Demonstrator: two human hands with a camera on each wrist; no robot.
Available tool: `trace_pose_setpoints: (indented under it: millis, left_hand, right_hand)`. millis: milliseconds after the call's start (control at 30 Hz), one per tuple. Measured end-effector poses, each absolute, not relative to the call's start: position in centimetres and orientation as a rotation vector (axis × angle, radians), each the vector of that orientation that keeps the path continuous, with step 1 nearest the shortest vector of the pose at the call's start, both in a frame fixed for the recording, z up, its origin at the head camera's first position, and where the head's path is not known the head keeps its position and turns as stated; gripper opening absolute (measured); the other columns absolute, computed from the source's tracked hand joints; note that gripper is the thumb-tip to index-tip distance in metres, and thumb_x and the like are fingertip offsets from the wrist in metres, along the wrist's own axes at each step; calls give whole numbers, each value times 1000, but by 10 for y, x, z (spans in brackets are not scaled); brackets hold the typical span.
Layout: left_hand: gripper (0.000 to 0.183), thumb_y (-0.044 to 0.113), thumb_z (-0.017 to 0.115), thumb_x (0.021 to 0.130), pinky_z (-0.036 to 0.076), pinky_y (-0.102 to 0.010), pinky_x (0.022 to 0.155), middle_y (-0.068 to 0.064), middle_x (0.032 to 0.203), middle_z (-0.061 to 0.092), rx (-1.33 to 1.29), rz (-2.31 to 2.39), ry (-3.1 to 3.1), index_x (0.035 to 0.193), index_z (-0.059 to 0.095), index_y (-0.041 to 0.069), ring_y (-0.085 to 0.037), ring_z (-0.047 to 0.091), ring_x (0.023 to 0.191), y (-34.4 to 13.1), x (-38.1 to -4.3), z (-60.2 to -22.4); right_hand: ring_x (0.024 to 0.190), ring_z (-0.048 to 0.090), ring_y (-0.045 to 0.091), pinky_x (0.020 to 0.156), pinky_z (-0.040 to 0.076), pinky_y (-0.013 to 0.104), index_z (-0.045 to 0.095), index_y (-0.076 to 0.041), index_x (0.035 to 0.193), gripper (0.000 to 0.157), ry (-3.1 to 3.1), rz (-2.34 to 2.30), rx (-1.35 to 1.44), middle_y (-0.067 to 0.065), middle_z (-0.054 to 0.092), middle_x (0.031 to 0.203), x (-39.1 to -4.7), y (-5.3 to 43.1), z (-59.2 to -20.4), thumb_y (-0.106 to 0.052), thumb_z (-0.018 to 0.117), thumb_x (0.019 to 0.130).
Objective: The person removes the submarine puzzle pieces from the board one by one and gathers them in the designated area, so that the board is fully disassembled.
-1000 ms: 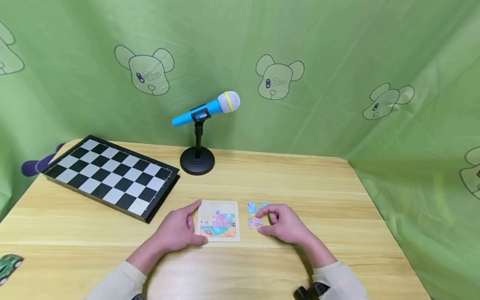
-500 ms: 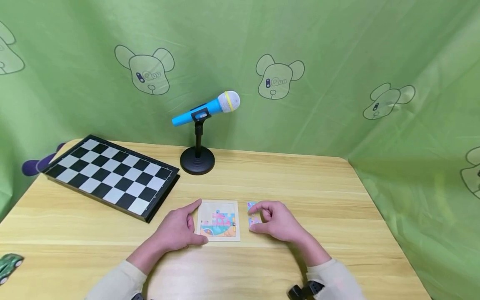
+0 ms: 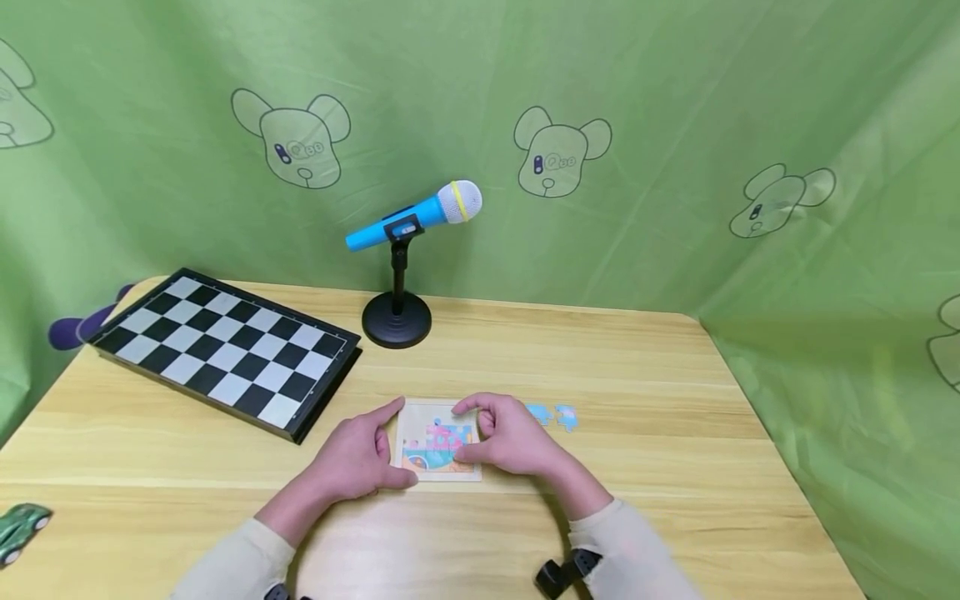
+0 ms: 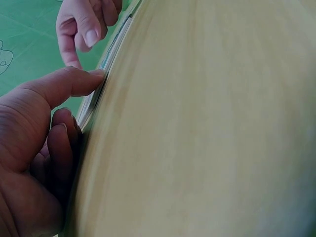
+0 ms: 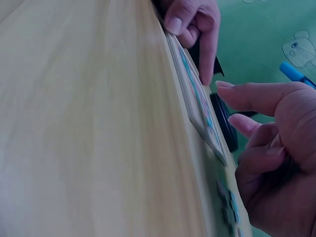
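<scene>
A square puzzle tray (image 3: 422,413) with a pale rim lies at the middle of the table. Joined pink, blue and orange puzzle pieces (image 3: 437,457) fill its lower part. My left hand (image 3: 351,458) holds the tray's left side, index finger at the far corner and thumb at the near one. My right hand (image 3: 512,437) is over the tray's right side, its index finger and thumb bent and apart. Nothing shows between those fingers in the right wrist view (image 5: 281,143). Two loose blue pieces (image 3: 566,417) lie right of that hand, which hides part of the tray.
A black-and-white chessboard (image 3: 225,346) lies at the left. Behind the tray, a blue toy microphone (image 3: 408,221) stands on a black round base (image 3: 396,321). A green toy car (image 3: 22,531) sits at the left edge. Green printed cloth (image 3: 637,275) hangs behind and beside the table.
My right hand has moved left, from the loose pieces to over the tray, uncovering two blue pieces on the table. The left hand stays on the tray's left side.
</scene>
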State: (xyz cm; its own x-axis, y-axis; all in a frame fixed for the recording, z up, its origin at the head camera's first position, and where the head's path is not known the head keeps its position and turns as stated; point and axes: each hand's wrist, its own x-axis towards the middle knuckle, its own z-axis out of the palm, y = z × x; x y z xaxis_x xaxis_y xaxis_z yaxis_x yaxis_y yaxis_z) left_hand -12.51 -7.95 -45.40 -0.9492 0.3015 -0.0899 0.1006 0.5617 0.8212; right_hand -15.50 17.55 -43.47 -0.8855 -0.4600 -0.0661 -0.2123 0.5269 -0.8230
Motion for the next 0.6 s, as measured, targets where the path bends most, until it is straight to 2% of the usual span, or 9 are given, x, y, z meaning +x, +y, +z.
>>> trace_pose_setpoints:
  millis: [200, 600]
  left_hand:
    - [111, 26, 96, 58, 40, -30, 51, 2, 61, 54, 355, 1332, 2581, 151, 40, 1, -14, 51, 53, -80, -126, -454]
    - [112, 26, 96, 58, 41, -31, 51, 1, 62, 55, 341, 1334, 2567, 152, 40, 2, -15, 51, 54, -80, -126, -454]
  right_hand:
    - [49, 29, 9, 50, 31, 25, 67, -8, 117, 51, 2514, -1225, -567, -4, 32, 57, -155, 160, -435, -14, 90, 72]
    - [45, 36, 10, 44, 30, 25, 64, -7, 117, 53, 2537, -1142, -480, -3, 40, 55, -152, 143, -431, -17, 90, 72]
